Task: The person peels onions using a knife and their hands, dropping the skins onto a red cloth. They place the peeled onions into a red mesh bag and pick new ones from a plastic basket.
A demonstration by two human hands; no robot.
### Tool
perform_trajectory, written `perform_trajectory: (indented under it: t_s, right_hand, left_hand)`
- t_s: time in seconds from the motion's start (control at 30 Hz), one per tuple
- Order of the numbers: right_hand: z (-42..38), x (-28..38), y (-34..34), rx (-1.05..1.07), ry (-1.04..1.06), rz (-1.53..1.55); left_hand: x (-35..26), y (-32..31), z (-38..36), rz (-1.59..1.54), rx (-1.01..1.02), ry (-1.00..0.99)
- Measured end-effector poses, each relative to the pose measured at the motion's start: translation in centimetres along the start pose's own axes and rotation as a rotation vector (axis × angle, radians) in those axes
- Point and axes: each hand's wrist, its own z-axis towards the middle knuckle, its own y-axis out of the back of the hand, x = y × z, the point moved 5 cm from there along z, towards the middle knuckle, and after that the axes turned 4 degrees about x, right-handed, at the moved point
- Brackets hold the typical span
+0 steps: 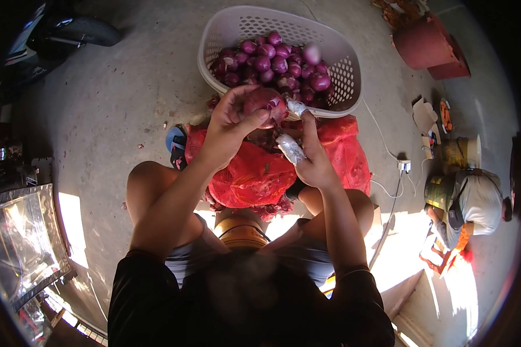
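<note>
My left hand (233, 124) is closed around a large red onion (264, 106), held just in front of the basket, its thumb pressed along the onion's near side. Dry skin hangs at the onion's right end. Silver wrapping covers the thumb and a finger of my right hand (311, 147). Those two are spread apart, the finger's tip close to or touching the onion's right side. Behind the hands stands a pale perforated plastic basket (353, 69) with many purple-red onions (279, 65) inside. A red mesh sack (249, 182) lies beneath my hands, between my knees.
Onion skins (281, 207) litter the floor by the sack. At right, a power socket (404, 166) trails cables. Another person (479, 202) bends over on the far right. Red tubs (427, 46) stand at upper right, and a motorcycle wheel (87, 30) at upper left.
</note>
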Motion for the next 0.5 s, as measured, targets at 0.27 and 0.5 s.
perform_trajectory:
  t_s: [0.27, 0.5]
  right_hand:
    - [-0.2, 0.6, 0.1, 0.082, -0.061, 0.159]
    - [-0.6, -0.3, 0.1, 0.15, -0.03, 0.209]
  left_hand:
    - [0.4, 0.0, -0.1, -0.284, 0.032, 0.201]
    - [1.8, -0.1, -0.8, -0.544, 0.003, 0.446]
